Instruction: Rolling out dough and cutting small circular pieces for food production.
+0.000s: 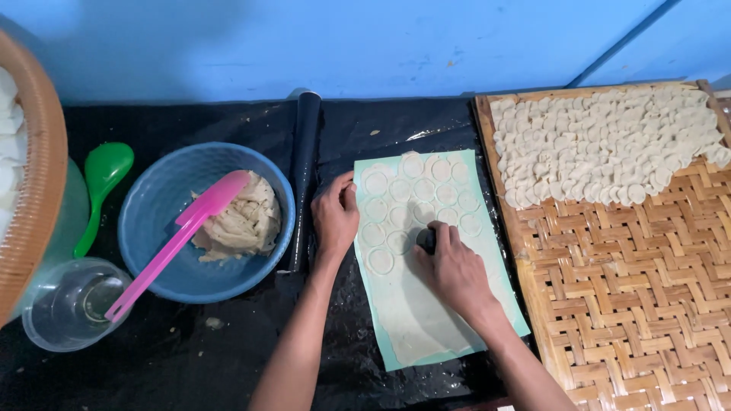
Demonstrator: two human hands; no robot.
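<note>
The right hand (451, 268) is curled around a small dark round cutter (427, 239), pressing it onto a thin rolled dough sheet (415, 301). The left hand (336, 215) lies flat, fingers together, on the sheet's left edge. The sheet, already marked with rings of cut circles, rests on a pale green mat (372, 312) in the middle of the worktop (228, 342), which is covered in black plastic.

A blue bowl (152, 221) to the left holds a dough lump (245, 222) and a pink spatula (177, 240). Beside it stand a clear cup (65, 308), a green spoon (100, 186) and a woven basket (34, 190). To the right, a woven bamboo tray (632, 304) carries a heap of cut dough discs (601, 144). A blue wall (343, 46) runs behind.
</note>
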